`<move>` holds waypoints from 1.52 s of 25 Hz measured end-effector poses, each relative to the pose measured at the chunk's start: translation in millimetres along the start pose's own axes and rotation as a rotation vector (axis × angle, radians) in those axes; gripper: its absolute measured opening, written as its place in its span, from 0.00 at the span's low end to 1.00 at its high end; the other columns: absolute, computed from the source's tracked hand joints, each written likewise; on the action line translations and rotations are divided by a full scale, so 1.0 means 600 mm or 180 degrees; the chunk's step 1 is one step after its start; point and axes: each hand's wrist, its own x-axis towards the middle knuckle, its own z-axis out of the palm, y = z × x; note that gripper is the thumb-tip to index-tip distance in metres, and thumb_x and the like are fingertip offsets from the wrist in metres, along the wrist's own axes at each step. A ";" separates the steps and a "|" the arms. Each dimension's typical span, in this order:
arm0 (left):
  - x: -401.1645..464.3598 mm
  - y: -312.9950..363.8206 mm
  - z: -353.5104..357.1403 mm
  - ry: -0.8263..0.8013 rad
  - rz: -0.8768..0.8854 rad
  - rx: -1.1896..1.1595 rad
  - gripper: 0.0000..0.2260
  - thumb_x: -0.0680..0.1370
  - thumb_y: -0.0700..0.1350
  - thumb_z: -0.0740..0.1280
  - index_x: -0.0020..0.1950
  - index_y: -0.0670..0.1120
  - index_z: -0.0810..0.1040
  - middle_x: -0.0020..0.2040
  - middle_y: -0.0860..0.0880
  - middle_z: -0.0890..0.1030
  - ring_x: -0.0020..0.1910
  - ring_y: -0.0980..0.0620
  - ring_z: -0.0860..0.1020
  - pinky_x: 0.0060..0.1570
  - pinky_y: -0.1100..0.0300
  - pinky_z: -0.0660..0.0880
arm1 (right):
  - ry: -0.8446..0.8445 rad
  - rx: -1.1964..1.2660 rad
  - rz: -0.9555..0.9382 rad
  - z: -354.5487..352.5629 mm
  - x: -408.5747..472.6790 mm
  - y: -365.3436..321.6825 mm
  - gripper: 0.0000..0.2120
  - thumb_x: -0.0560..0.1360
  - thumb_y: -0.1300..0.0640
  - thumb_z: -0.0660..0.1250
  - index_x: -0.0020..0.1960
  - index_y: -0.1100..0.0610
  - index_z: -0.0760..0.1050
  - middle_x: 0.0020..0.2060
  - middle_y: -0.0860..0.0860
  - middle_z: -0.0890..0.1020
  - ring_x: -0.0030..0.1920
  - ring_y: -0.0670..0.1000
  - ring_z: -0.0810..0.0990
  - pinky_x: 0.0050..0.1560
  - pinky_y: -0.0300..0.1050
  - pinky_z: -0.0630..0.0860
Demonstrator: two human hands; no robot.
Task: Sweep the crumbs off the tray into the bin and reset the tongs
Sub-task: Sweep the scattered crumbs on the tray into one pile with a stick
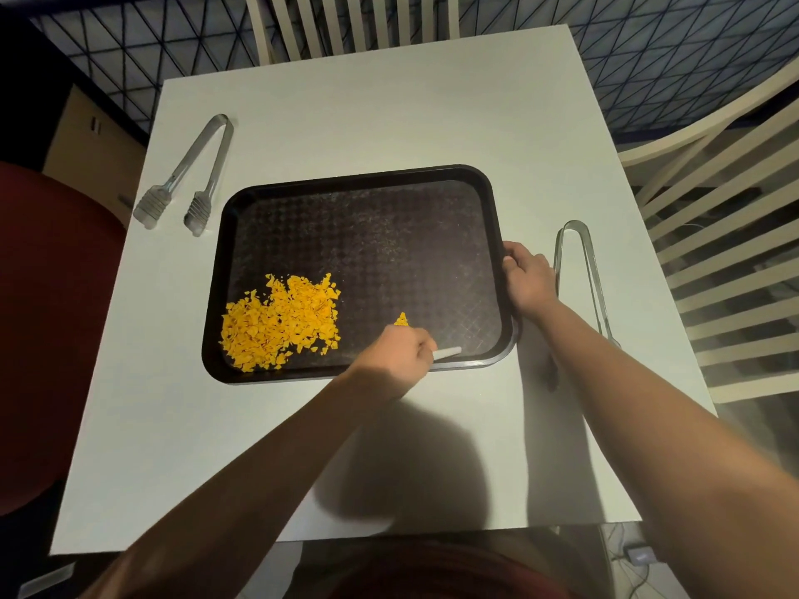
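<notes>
A black tray (367,179) lies on the white table (389,101). Yellow crumbs (279,324) are heaped in its near left corner, and one small clump (402,319) sits apart just beyond my left hand. My left hand (395,356) grips a small white tool (447,353) over the tray's near edge. My right hand (525,276) holds the tray's right rim, thumb on top. One pair of clear tongs (190,175) lies left of the tray; a second pair (581,274) lies to its right, beside my right hand.
A dark red rounded object (47,317) sits off the table's left edge; I cannot tell if it is the bin. White slatted chairs stand at the far side (346,23) and the right (713,235). A brown box (93,136) is on the floor at left.
</notes>
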 end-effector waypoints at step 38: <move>0.004 -0.070 -0.046 0.1798 -0.0066 0.0139 0.07 0.79 0.42 0.60 0.51 0.44 0.77 0.48 0.45 0.78 0.49 0.45 0.75 0.47 0.52 0.73 | 0.0139 -0.0021 0.0000 0.004 -0.011 -0.009 0.18 0.80 0.56 0.52 0.67 0.50 0.71 0.57 0.64 0.75 0.63 0.64 0.69 0.65 0.52 0.64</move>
